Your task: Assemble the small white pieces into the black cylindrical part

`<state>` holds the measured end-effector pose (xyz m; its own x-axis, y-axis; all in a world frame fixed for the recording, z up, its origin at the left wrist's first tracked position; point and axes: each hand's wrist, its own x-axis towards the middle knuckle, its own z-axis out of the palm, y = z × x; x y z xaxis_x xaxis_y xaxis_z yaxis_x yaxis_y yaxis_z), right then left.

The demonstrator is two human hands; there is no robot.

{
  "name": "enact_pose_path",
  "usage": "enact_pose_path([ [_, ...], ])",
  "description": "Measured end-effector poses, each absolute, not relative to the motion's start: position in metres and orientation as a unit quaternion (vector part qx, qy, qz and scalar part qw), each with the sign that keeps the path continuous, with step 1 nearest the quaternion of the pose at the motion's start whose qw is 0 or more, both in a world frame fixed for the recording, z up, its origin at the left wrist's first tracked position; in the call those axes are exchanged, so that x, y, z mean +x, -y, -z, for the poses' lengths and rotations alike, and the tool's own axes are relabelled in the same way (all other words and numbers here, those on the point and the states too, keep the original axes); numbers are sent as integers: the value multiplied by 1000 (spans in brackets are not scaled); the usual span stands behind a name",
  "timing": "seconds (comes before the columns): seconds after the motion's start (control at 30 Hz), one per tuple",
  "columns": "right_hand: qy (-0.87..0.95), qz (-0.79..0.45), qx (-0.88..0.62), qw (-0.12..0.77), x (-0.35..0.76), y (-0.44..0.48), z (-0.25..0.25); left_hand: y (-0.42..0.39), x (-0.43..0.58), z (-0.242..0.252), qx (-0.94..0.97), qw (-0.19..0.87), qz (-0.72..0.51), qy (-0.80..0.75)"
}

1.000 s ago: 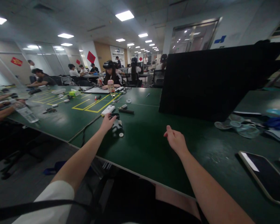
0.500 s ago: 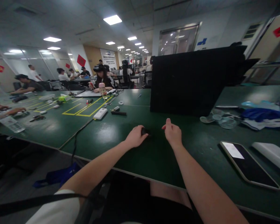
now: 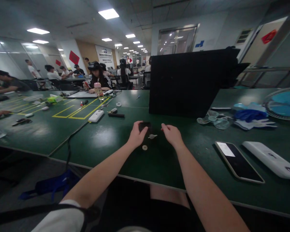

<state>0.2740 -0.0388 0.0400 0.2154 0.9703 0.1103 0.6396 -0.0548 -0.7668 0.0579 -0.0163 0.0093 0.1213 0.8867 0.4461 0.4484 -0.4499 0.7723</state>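
Note:
My left hand (image 3: 136,135) is closed on a small black object (image 3: 144,125) that looks like a toy car body, held just above the green table (image 3: 111,138). Beside it, my right hand (image 3: 172,134) hovers with its fingers curled, and I cannot make out anything in them. Between the two hands lies a small white part (image 3: 152,136), and a pale round wheel-like disc (image 3: 144,147) rests on the table below it.
A black upright board (image 3: 186,83) stands behind my hands. A phone (image 3: 238,161) and a white device (image 3: 270,159) lie at the right, with plastic wrappers (image 3: 212,120), gloves (image 3: 250,117) and a fan (image 3: 284,103). A white power bank (image 3: 96,116) lies to the left. Other people sit across the tables.
My left hand carried the small black object from the far left to the middle of the table, in front of me. The right hand stayed close by. My view swung right.

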Motion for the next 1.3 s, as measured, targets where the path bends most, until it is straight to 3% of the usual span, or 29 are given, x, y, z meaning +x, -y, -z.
enact_pose_path([
  [0.2, 785, -154, -558, 219, 238, 60, -45, -5, -5, 4, 662, 177, -478, -550],
  [0.4, 796, -126, -557, 200, 220, 59, -35, -1, -1, 7, 708, 193, -429, -526],
  [0.97, 808, -220, -539, 91, 220, 68, -41, 8, 3, 0, 741, 178, -349, -544],
  [1.3, 780, -132, -587, 172, 232, 58, -41, 17, 12, -2, 784, 179, -299, -514],
])
